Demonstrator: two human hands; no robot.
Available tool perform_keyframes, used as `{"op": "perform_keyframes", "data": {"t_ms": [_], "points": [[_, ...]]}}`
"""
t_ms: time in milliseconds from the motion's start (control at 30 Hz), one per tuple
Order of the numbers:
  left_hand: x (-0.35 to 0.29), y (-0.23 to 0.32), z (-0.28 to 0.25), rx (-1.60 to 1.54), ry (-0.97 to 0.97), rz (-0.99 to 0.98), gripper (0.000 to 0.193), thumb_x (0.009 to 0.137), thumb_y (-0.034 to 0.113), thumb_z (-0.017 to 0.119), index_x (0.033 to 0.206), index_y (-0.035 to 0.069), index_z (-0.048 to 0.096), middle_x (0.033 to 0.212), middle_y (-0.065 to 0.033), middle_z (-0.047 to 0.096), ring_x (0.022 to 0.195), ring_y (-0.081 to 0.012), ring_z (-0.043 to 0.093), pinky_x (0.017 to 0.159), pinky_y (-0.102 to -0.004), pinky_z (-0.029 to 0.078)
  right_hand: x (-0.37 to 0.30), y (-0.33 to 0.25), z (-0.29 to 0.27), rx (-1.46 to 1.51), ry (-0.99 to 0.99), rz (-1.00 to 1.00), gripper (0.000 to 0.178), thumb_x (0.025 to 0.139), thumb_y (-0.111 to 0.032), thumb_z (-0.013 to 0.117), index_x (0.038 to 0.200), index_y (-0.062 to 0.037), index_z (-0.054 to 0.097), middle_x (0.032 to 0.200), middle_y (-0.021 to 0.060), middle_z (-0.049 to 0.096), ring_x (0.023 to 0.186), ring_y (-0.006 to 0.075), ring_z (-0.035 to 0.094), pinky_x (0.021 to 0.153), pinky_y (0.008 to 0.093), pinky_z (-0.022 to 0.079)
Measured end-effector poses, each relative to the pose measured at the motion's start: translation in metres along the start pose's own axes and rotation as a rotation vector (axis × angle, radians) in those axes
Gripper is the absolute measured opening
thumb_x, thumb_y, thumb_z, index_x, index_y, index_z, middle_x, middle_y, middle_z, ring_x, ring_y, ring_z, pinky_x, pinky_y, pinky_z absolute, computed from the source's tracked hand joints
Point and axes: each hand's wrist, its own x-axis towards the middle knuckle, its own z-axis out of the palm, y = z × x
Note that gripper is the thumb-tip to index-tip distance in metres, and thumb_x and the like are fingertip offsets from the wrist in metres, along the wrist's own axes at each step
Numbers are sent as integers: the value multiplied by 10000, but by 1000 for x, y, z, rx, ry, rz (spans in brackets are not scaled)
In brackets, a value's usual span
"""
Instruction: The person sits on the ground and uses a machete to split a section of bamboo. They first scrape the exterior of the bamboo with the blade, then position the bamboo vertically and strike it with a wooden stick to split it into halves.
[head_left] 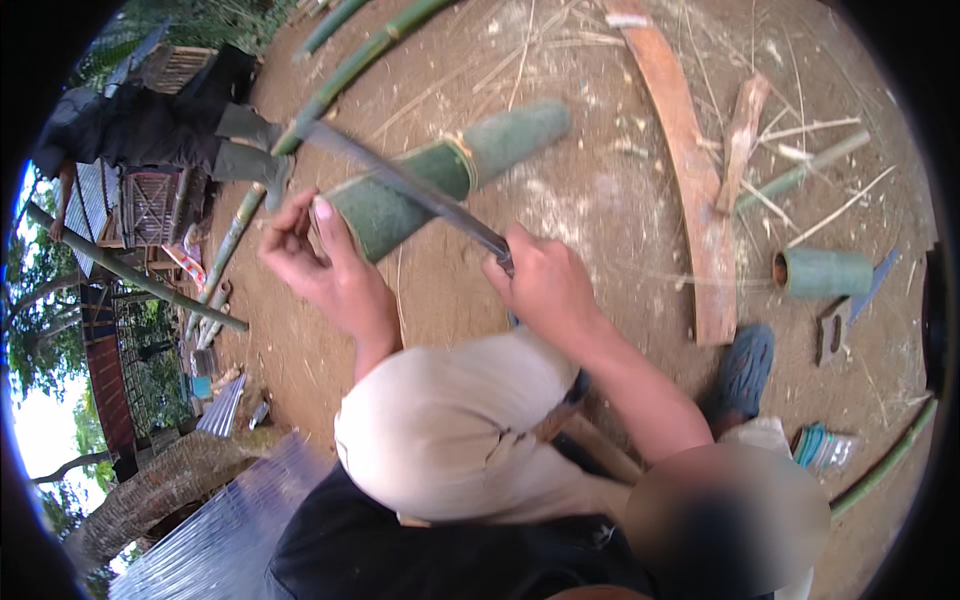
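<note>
My right hand [545, 285] grips a machete [420, 190] by its handle. Its long dark blade slants up to the left, blurred toward the tip, across a thick green bamboo section [515, 140]. That section lies on the ground in front of me, with a pale ring at its joint. At its near left end is my left hand [340, 270], thumb raised and fingers curled in. Whatever those fingers hold, if anything, is hidden or too small to make out.
To the right lie a long wooden plank [700, 220], a short bamboo tube [825, 272], a handsaw [835, 325] and scattered bamboo strips. Long bamboo poles [350, 95] stretch along the far left. Another person [150, 130] stands there holding a pole [140, 280].
</note>
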Motion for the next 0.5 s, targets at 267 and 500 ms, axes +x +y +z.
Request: {"op": "perform_keyframes", "data": {"t_ms": [267,500], "points": [[3,2,6,-131,17,-87,277,969,67,638,1180,17,466,1196,-168,600,1145,-231,551,1040,-383,415,-3,5,-4,66,-25,103,243,929,-227,633,893,12,661,745,252,676,679,403,700,622,487,569],[6,10,-7,47,-166,-20,364,896,80,722,1184,10,510,1194,-155,591,1154,-242,549,1073,-385,378,43,84,-7,-123,12,353,290,929,-257,636,911,29,680,843,271,704,731,408,710,685,498,580]]}}
